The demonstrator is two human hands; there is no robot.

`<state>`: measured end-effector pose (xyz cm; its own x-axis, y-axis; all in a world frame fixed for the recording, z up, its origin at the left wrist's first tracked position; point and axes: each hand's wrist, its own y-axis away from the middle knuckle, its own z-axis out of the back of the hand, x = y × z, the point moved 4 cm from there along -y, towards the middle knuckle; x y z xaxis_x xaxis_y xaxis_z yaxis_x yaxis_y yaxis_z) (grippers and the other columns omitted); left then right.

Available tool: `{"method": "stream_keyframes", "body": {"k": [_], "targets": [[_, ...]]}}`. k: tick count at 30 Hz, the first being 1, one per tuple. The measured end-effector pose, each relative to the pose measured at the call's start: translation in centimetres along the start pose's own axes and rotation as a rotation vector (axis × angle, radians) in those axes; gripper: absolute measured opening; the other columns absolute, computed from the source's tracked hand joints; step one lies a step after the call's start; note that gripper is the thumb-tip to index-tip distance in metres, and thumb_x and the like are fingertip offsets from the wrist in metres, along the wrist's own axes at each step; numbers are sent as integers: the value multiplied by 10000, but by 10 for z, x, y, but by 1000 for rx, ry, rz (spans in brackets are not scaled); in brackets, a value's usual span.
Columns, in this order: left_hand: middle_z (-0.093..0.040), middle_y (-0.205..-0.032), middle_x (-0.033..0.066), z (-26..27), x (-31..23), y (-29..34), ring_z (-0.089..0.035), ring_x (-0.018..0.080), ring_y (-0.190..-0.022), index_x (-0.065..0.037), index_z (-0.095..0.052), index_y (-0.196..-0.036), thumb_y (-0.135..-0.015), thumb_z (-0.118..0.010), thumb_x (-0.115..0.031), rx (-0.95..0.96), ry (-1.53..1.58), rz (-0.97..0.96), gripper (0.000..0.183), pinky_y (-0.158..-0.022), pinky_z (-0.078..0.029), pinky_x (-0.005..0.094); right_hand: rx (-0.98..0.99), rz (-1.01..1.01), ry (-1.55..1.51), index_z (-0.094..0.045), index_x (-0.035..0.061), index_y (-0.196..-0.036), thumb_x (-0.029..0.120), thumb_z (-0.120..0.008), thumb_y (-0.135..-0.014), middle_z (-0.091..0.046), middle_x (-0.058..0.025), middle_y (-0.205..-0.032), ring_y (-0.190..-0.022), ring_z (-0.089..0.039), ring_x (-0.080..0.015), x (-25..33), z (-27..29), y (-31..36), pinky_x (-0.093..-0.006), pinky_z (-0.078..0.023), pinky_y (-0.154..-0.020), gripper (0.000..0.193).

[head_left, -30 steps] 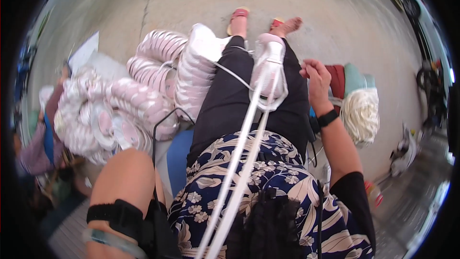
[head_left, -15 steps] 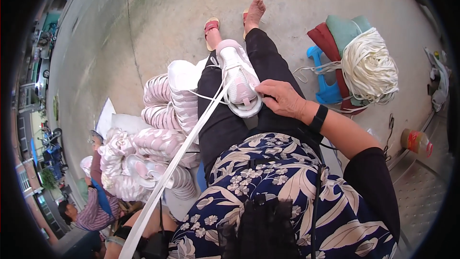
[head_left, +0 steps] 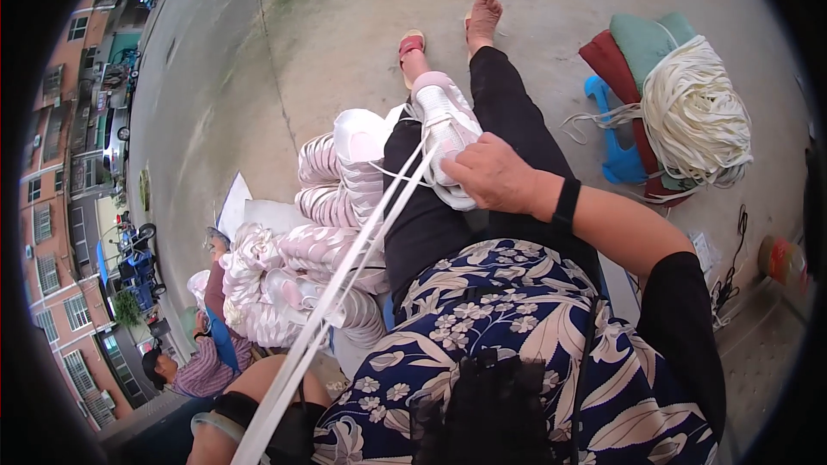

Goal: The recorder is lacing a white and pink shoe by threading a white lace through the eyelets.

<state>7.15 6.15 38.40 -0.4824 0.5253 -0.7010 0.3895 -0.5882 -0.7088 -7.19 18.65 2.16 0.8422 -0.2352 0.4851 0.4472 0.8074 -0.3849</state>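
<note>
A white and pale pink sneaker (head_left: 444, 116) lies along my thighs, its heel collar toward my feet. My right hand (head_left: 493, 174) rests over the sneaker's lower right part, fingers bent and closed against its upper. The fingertips sit close to the lacing, and what exactly they pinch is partly hidden. Two long strands of white shoelace (head_left: 353, 263) stretch taut from the shoe down to the lower left edge. My left hand is out of view. A thinner lace end trails on the shoe's left side.
Stacked pink and white shoes (head_left: 332, 181) stand at my left. Another person (head_left: 202, 370) sits beyond them. To my right, a large white lace bundle (head_left: 696, 112) lies with green and dark red cloth on a blue stool (head_left: 618, 151). A bottle (head_left: 780, 260) stands far right.
My right hand has moved left and over the sneaker, its fingers now covering part of the upper. The lace strands have spread apart. The whole view has shifted, with things sitting farther right.
</note>
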Motion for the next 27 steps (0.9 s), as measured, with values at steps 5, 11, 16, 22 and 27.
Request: {"method": "stream_keyframes", "body": {"k": [5, 11, 16, 22, 27], "targets": [[-433, -542, -6, -5, -3, 0, -366, 64, -411, -42, -547, -753, -807, -482, -56, -46, -19, 26, 86, -377, -200, 236, -28, -161, 41, -482, 35, -1171, 136, -569, -753, -581, -120, -673, -611, -586, -266, 7, -24, -35, -371, -419, -609, 439], [-441, -539, 0, 2, -9, 14, -378, 63, -409, -34, -549, -751, -775, -510, -31, -85, 2, -2, 46, -371, -201, 233, 152, -219, -74, -498, 62, -1086, 209, -537, -830, -592, -73, -652, -647, -614, -255, 4, -32, -34, -381, -416, -542, 298], [-445, -536, 6, 7, -14, 27, -379, 63, -405, -28, -547, -751, -764, -512, -12, -123, 38, -20, 41, -366, -203, 227, 201, -164, -121, -444, 27, -1206, 182, -524, -821, -603, -98, -662, -644, -606, -276, 3, -29, -22, -387, -428, -562, 422], [-448, -539, 8, 8, -17, 30, -387, 61, -406, -19, -556, -754, -763, -509, -9, -141, 19, -31, 49, -358, -211, 226, 174, -246, 14, -461, 34, -1093, 158, -533, -780, -595, -83, -642, -607, -603, -264, -4, -19, -22, -352, -424, -544, 344], [-449, -551, 3, 5, -20, 30, -402, 65, -419, -20, -559, -751, -770, -500, -19, -118, 38, -30, 62, -362, -212, 228, -122, -154, -191, -636, 81, -882, 108, -530, -722, -601, -68, -665, -620, -600, -281, -20, -5, -15, -361, -453, -566, 193]]}}
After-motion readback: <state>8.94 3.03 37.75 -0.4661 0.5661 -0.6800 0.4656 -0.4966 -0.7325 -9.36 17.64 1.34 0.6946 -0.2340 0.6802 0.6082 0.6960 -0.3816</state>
